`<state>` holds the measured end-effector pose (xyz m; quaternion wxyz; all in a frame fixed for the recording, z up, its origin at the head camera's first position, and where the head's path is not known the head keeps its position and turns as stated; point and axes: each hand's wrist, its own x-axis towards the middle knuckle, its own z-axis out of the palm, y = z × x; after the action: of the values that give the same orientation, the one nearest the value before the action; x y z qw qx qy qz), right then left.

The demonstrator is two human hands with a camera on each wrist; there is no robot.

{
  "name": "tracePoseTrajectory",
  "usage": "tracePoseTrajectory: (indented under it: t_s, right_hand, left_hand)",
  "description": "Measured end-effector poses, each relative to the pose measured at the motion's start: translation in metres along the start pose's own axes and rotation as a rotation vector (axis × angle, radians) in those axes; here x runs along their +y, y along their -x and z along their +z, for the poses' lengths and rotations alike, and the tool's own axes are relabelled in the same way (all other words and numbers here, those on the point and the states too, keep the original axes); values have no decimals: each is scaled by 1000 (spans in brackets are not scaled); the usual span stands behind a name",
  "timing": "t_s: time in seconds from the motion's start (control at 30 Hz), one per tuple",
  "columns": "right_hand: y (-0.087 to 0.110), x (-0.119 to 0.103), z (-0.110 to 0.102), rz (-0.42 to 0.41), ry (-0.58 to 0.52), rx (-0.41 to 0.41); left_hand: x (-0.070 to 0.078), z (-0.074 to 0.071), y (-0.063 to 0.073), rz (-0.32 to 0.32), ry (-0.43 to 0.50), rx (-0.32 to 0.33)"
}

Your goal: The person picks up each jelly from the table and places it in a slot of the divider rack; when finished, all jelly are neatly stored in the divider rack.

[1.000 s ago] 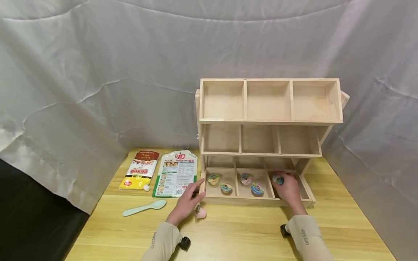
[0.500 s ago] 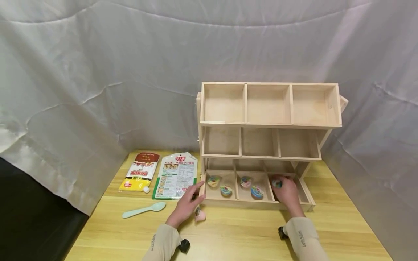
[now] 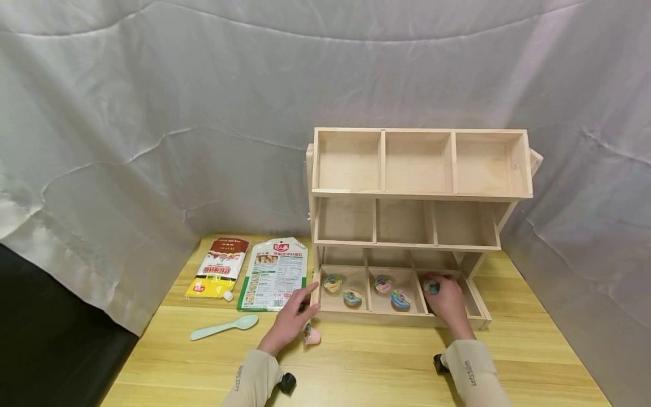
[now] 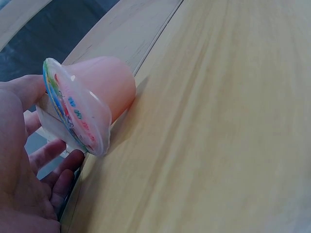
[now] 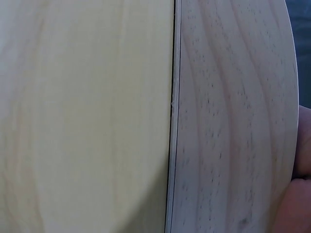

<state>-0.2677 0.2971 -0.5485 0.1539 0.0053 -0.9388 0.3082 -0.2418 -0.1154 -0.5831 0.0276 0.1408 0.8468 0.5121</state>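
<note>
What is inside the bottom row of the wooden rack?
The wooden rack holds two jelly cups in its left bottom compartment and two in the middle. In the right one, the right hand holds another cup; the hand covers the rest.

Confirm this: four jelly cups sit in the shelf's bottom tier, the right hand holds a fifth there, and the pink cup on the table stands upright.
Not quite. The pink jelly cup lies tipped on its side beside the left hand, as the left wrist view shows. The rest holds: four cups in the bottom tier, a fifth in the right hand.
</note>
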Motion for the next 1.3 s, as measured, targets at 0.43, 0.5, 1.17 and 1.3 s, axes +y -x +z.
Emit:
tracePoseTrajectory:
  t_s: [0.43,0.5,1.17,1.3]
  right_hand:
    - [4,-5,-3,-63,-90,132]
    - [5,-11,-4,-54,-99,158]
    - [67,-163,43,-323,-327,-216]
    - [79,-177,59,-378,-337,-364]
  left_hand:
    - [-1,2,-1,-4,-8,-2]
    - [-1,2,-2,-5,-11,-2]
    - [3,-11,-2,-48,142,-110]
    - [2,-14,-2,-57,145,-133]
